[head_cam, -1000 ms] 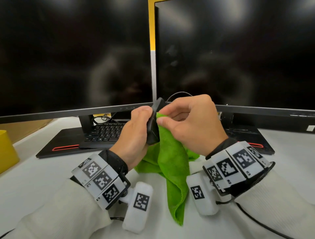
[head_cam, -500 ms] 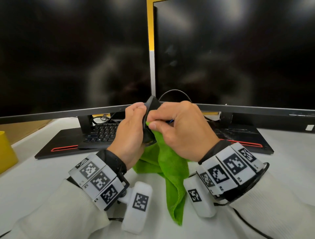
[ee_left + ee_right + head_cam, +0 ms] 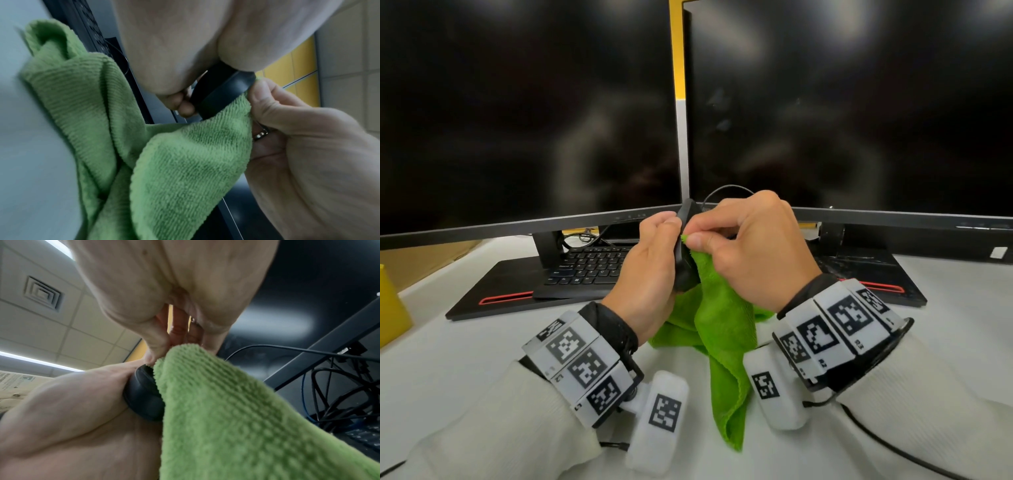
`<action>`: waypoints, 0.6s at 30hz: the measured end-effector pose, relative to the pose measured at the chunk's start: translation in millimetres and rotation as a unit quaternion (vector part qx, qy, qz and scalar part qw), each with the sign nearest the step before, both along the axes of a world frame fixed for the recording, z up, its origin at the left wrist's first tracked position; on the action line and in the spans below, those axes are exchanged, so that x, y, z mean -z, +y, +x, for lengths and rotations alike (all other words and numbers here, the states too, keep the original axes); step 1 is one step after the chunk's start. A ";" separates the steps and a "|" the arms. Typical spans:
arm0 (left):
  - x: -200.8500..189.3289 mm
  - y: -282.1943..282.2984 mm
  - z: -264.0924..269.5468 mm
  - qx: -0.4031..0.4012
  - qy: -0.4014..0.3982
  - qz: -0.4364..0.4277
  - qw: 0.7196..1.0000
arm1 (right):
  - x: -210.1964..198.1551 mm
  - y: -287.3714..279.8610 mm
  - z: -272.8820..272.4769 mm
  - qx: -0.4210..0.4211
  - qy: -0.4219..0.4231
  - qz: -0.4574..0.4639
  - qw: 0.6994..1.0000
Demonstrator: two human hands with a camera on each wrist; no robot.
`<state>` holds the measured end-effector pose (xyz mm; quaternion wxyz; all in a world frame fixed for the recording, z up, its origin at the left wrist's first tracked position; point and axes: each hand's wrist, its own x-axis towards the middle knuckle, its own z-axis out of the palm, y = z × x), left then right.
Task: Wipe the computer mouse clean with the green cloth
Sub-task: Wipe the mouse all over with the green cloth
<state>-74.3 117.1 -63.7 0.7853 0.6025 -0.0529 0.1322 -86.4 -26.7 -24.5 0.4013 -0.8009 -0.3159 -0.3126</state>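
A black computer mouse point(image 3: 684, 253) stands on edge above the desk, and my left hand point(image 3: 650, 270) grips it from the left side. My right hand point(image 3: 753, 253) pinches the top of the green cloth point(image 3: 722, 329) against the mouse's right face. The rest of the cloth hangs down onto the white desk point(image 3: 448, 349). The left wrist view shows the mouse point(image 3: 222, 92) wedged between my left palm and the cloth point(image 3: 185, 162). In the right wrist view the cloth point(image 3: 236, 418) covers most of the mouse point(image 3: 141, 395). The mouse's cable point(image 3: 722, 190) loops up behind my hands.
Two dark monitors point(image 3: 527, 109) point(image 3: 859, 102) stand close behind my hands. A black keyboard point(image 3: 589, 267) lies under the left monitor on its black base. A yellow box point(image 3: 390, 308) sits at the left edge. Cables point(image 3: 339, 394) bunch under the right monitor.
Both hands have shifted slightly left with the mouse. My right fingers with the cloth slid from the mouse's upper edge down along its right face.
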 end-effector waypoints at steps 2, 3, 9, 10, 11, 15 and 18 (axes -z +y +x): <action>0.9 -2.6 0.0 0.001 0.002 -0.002 1.000 | 0.5 -1.2 2.2 0.009 -0.001 0.010 1.000; 1.2 -3.0 0.2 -0.001 0.002 0.000 1.000 | 1.2 -1.2 2.3 0.008 -0.001 0.007 1.000; -1.3 -3.3 -4.0 -0.005 0.011 -0.014 1.000 | 1.1 0.0 0.5 -0.016 0.018 -0.010 1.000; -0.5 -5.1 -4.3 -0.004 0.013 -0.010 1.000 | 0.9 -0.9 2.6 -0.003 0.016 0.002 1.000; 0.6 -6.3 -3.9 -0.005 0.013 -0.007 1.000 | 1.0 -2.1 4.0 0.006 0.014 0.007 1.000; -1.3 -4.0 -6.3 -0.004 0.023 -0.023 0.999 | 2.9 0.1 -2.3 -0.035 0.029 -0.024 0.999; -3.1 -4.6 -9.8 0.004 0.031 -0.031 0.999 | 0.9 0.5 -0.1 -0.015 0.035 -0.004 0.999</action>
